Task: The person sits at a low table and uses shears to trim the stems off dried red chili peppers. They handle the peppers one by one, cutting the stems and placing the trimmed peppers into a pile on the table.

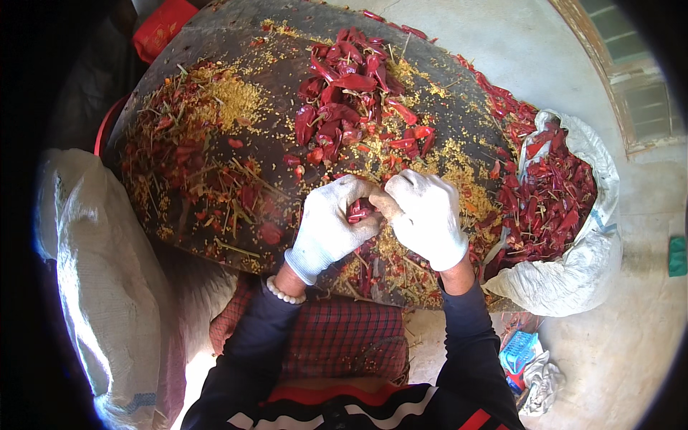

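Observation:
My left hand (336, 226), in a white knit glove with a bead bracelet at the wrist, is closed around a dried red chili pepper (359, 210). My right hand (422, 215), gloved the same way, meets it at the fingertips beside the pepper; whether it grips a part of the pepper is hidden. Both are over the near part of a dark round tabletop (279, 188). Beyond them lies a heap of dried red chilies (344, 80). Yellow chili seeds (234, 102) are scattered about, thickest at the left and beside my right hand.
An open white woven sack (602, 177) full of dried chilies (553, 204) stands at the right edge. Stems and chili scraps (177, 156) cover the left part. Another white woven sack (107, 301) is at the left. A blue plastic basket (518, 352) is on the floor at lower right.

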A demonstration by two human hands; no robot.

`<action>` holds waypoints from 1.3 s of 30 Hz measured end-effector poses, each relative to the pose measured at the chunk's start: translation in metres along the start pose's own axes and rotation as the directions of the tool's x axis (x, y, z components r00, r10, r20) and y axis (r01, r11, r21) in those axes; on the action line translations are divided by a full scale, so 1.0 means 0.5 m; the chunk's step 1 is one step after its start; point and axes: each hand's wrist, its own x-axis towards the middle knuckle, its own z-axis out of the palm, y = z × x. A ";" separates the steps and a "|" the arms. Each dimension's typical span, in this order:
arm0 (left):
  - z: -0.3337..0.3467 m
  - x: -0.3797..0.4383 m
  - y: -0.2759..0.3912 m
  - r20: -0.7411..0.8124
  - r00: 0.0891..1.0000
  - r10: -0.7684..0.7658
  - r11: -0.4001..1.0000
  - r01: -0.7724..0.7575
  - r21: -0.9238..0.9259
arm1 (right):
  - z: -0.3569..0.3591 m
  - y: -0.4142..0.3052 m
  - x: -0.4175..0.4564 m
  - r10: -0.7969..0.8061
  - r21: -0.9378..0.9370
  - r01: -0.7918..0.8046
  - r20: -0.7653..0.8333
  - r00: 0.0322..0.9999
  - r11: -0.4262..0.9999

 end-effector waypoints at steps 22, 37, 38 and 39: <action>-0.027 -0.001 -0.003 -0.064 0.998 -0.022 0.995 0.016 -0.099 | 0.064 0.044 -0.124 0.337 0.957 -0.233 0.165 0.927 0.175; -0.028 -0.003 0.011 0.008 0.977 -0.211 0.893 0.196 -0.405 | 0.103 0.252 -0.011 0.862 -0.080 -0.864 -0.068 0.503 0.497; -0.028 -0.002 0.010 0.000 0.985 -0.170 0.905 0.156 -0.395 | 0.109 0.254 -0.006 0.880 -0.124 -0.876 -0.038 0.474 0.466; -0.028 -0.001 0.010 -0.009 0.992 -0.129 0.916 0.116 -0.384 | 0.113 0.254 -0.005 0.882 -0.112 -0.880 -0.042 0.469 0.462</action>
